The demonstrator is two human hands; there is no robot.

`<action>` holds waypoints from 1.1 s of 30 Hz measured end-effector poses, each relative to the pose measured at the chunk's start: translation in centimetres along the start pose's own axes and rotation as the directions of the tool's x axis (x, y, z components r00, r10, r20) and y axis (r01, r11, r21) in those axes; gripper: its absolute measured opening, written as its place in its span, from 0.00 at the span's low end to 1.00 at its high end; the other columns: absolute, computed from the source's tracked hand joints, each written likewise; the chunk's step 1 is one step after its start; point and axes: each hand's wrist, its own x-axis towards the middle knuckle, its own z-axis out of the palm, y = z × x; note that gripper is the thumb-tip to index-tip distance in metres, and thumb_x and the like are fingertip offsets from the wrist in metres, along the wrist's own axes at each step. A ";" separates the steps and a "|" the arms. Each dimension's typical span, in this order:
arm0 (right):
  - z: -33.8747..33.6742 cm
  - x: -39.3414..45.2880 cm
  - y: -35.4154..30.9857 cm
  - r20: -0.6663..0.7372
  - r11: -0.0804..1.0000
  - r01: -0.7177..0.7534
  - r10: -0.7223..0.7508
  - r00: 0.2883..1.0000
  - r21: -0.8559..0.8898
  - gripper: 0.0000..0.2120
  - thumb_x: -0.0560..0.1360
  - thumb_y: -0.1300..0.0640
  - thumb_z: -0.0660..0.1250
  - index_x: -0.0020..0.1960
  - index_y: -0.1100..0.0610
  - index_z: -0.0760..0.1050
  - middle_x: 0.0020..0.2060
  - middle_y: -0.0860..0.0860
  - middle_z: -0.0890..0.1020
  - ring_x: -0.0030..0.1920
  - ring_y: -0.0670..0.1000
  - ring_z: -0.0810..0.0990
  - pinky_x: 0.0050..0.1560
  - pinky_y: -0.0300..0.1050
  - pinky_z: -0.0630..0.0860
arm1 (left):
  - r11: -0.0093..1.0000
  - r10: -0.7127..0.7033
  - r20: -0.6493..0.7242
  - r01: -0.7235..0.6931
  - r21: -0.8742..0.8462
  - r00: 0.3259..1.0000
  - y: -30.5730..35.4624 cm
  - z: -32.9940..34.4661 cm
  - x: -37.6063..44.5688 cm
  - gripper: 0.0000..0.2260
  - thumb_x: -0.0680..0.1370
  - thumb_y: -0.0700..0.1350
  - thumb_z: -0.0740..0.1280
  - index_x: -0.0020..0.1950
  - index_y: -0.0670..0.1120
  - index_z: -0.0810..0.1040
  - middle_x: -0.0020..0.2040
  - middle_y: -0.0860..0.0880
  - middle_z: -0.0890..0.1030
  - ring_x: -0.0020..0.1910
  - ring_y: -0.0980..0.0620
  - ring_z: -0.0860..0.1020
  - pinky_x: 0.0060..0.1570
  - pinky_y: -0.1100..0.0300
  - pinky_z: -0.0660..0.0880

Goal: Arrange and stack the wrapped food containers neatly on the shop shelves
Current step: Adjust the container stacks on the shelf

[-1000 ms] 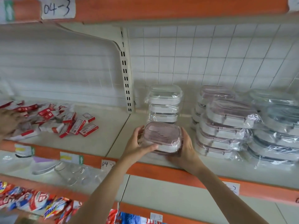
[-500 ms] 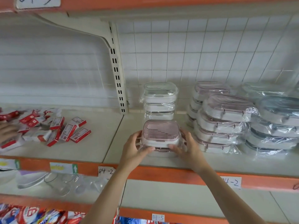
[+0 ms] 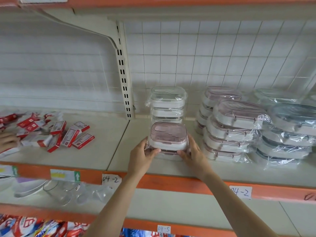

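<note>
A wrapped pink-lidded container (image 3: 168,135) sits on another like it on the cream shelf (image 3: 119,156), near the front. My left hand (image 3: 142,155) grips its left end and my right hand (image 3: 193,153) grips its right end, thumbs on the front face. Right behind stands a stack of three clear-lidded wrapped containers (image 3: 167,104). To the right lie leaning piles of pink-lidded containers (image 3: 229,127) and grey-lidded containers (image 3: 289,132), all in plastic wrap.
Small red-and-white boxes (image 3: 56,134) lie scattered on the left shelf bay, where another person's hand (image 3: 7,141) reaches in. A slotted upright post (image 3: 124,79) divides the bays. Glassware (image 3: 56,190) sits on the shelf below; orange shelf edges (image 3: 171,183) carry paper labels.
The container in my hands has moved slightly back on the shelf and settled level on the one beneath. The view has shifted a little to the left.
</note>
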 end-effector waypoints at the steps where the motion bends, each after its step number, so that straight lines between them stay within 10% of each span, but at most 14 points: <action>1: 0.1 -0.1 0.1 0.010 1.000 -0.006 0.006 1.000 -0.022 0.36 0.77 0.53 0.66 0.77 0.55 0.49 0.68 0.55 0.68 0.62 0.54 0.73 0.60 0.41 0.66 | 1.000 0.009 0.006 -0.009 0.002 1.000 -0.1 0.0 0.0 0.15 0.72 0.39 0.74 0.56 0.48 0.78 0.42 0.64 0.78 0.40 0.78 0.74 0.41 0.82 0.66; 5: 0.2 -0.1 0.6 0.005 1.000 -0.008 0.008 1.000 -0.014 0.34 0.77 0.53 0.65 0.76 0.60 0.52 0.69 0.56 0.67 0.69 0.54 0.66 0.67 0.44 0.62 | 0.997 0.017 0.011 -0.017 0.079 1.000 -0.1 0.0 0.2 0.17 0.72 0.42 0.74 0.60 0.44 0.79 0.46 0.55 0.81 0.43 0.69 0.77 0.42 0.81 0.66; 14: 0.0 0.0 1.0 0.040 1.000 -0.003 0.002 0.999 0.014 0.28 0.78 0.53 0.63 0.74 0.56 0.57 0.51 0.50 0.70 0.56 0.53 0.71 0.48 0.34 0.61 | 0.985 -0.077 -0.005 0.077 0.153 0.997 -0.4 0.1 0.5 0.19 0.73 0.46 0.74 0.62 0.44 0.80 0.52 0.47 0.82 0.50 0.55 0.78 0.42 0.81 0.64; 22: -0.3 -0.4 -0.3 0.073 0.992 -0.085 0.092 0.993 -0.093 0.24 0.79 0.53 0.61 0.70 0.64 0.61 0.60 0.63 0.71 0.63 0.61 0.70 0.59 0.48 0.65 | 0.932 -0.157 0.169 0.089 0.351 0.973 1.3 -1.1 0.3 0.15 0.77 0.48 0.68 0.60 0.40 0.79 0.58 0.43 0.81 0.58 0.45 0.78 0.53 0.60 0.70; 25: -1.1 -0.7 -1.5 0.125 0.971 -0.109 0.138 0.983 -0.214 0.23 0.80 0.51 0.59 0.69 0.64 0.60 0.63 0.63 0.70 0.64 0.62 0.68 0.61 0.50 0.65 | 0.898 -0.130 0.227 0.018 0.440 0.965 2.2 -2.7 -0.4 0.13 0.77 0.50 0.67 0.51 0.39 0.80 0.49 0.41 0.82 0.51 0.43 0.79 0.43 0.57 0.69; 28: -1.8 -2.0 -2.3 0.176 0.894 -0.084 0.178 0.968 -0.440 0.24 0.81 0.52 0.57 0.70 0.65 0.58 0.66 0.63 0.67 0.67 0.61 0.65 0.65 0.51 0.63 | 0.804 -0.036 0.317 -0.161 0.573 0.948 3.1 -4.6 -2.0 0.12 0.77 0.45 0.67 0.52 0.36 0.78 0.43 0.40 0.78 0.49 0.40 0.77 0.37 0.60 0.61; 33: -1.9 -6.5 -3.9 0.133 0.692 0.001 0.138 0.981 -0.722 0.19 0.81 0.52 0.54 0.68 0.61 0.63 0.66 0.59 0.68 0.67 0.59 0.65 0.63 0.52 0.65 | 0.538 0.062 0.372 -0.345 0.769 0.926 3.9 -7.7 -6.9 0.14 0.77 0.46 0.63 0.59 0.41 0.74 0.57 0.43 0.74 0.58 0.42 0.73 0.56 0.50 0.72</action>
